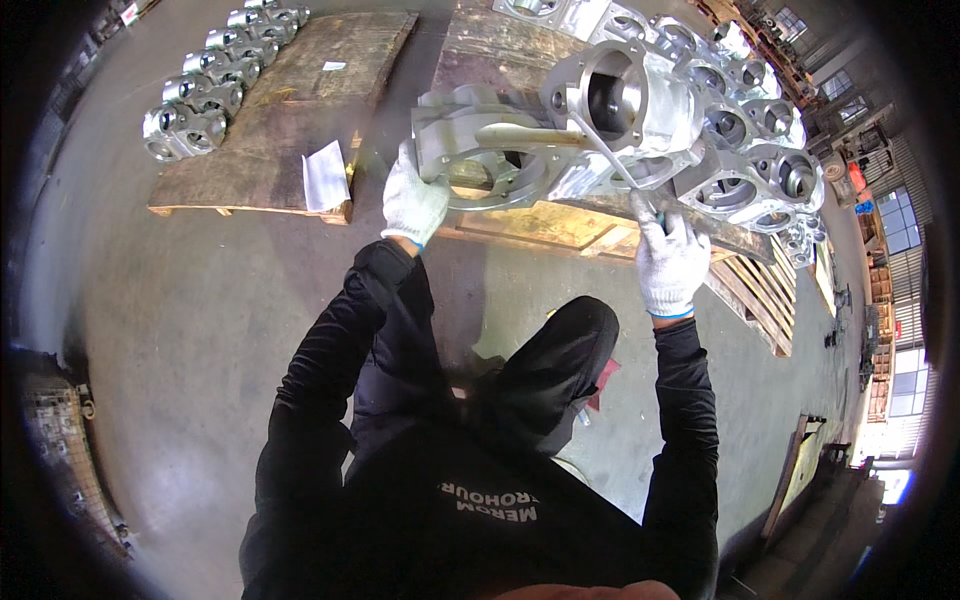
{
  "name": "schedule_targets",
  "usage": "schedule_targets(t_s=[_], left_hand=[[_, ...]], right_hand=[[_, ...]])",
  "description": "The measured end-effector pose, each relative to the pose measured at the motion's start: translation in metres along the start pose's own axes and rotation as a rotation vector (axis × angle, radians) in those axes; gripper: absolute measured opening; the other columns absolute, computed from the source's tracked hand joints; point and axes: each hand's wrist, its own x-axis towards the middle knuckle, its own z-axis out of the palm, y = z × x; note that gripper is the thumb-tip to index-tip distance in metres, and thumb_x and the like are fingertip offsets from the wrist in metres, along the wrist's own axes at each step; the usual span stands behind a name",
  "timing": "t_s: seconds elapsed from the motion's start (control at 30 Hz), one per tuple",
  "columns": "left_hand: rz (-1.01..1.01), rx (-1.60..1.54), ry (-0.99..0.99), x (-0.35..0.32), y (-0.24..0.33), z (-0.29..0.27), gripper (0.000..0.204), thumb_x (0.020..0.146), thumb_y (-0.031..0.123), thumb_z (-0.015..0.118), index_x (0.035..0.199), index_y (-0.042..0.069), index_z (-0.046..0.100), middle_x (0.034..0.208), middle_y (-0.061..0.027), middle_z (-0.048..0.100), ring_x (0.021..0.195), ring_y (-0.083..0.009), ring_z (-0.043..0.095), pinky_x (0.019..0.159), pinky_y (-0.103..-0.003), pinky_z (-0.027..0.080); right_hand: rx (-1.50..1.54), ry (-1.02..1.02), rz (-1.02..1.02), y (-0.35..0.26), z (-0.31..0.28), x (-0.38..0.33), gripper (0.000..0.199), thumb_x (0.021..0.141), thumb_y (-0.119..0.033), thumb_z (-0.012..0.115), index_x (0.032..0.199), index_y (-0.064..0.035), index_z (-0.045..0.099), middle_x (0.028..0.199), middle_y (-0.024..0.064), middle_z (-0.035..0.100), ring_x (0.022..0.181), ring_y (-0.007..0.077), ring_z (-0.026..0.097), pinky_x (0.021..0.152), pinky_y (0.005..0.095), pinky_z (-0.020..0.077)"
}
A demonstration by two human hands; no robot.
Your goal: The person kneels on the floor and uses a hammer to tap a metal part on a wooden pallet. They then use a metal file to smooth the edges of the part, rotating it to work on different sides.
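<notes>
My left hand (415,205), in a white knitted glove, grips the left edge of a silvery metal casting (440,140) with large round openings. That casting rests at the near edge of a wooden pallet (490,55). In my right hand (672,258), also gloved, is a slim, straight metal hand tool (607,156); its exact kind cannot be made out. Its shaft slants up and left from my fingers, its far end in front of a second casting (665,105) with a wide round bore. Whether the tool touches the metal I cannot tell.
Several similar castings (725,190) crowd the pallet to the right. Another wooden pallet (270,140) lies at the left, with a white paper sheet (325,177) at its near corner and a row of castings (185,130) along its left edge. A slatted pallet (755,300) sits at right.
</notes>
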Motion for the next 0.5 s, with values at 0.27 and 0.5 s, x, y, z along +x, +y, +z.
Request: schedule_targets(t_s=[0.27, 0.5], left_hand=[[-0.012, -0.101, -0.086, -0.001, 0.002, -0.007, 0.073, 0.082, 0.018, 0.072, 0.145, -0.006, 0.043, 0.119, -0.0275, 0.067, 0.111, -0.0417, 0.066, 0.096, -0.044, 0.052], [0.018, -0.067, -0.047, -0.001, 0.007, -0.008, 0.065, 0.081, 0.016, 0.072, 0.14, 0.001, 0.049, 0.115, -0.0262, 0.069, 0.106, -0.0426, 0.067, 0.09, -0.045, 0.054]], right_hand=[[0.114, -0.078, 0.08, -0.021, 0.016, 0.005, 0.06, 0.081, -0.011, 0.069, 0.136, -0.0337, 0.065, 0.089, 0.0047, 0.061, 0.077, 0.0224, 0.064, 0.069, 0.0397, 0.0445], [0.241, -0.133, 0.109, -0.039, 0.045, 0.0, 0.066, 0.081, -0.013, 0.072, 0.142, -0.0348, 0.061, 0.081, 0.0028, 0.058, 0.071, 0.0235, 0.059, 0.068, 0.0384, 0.0463]])
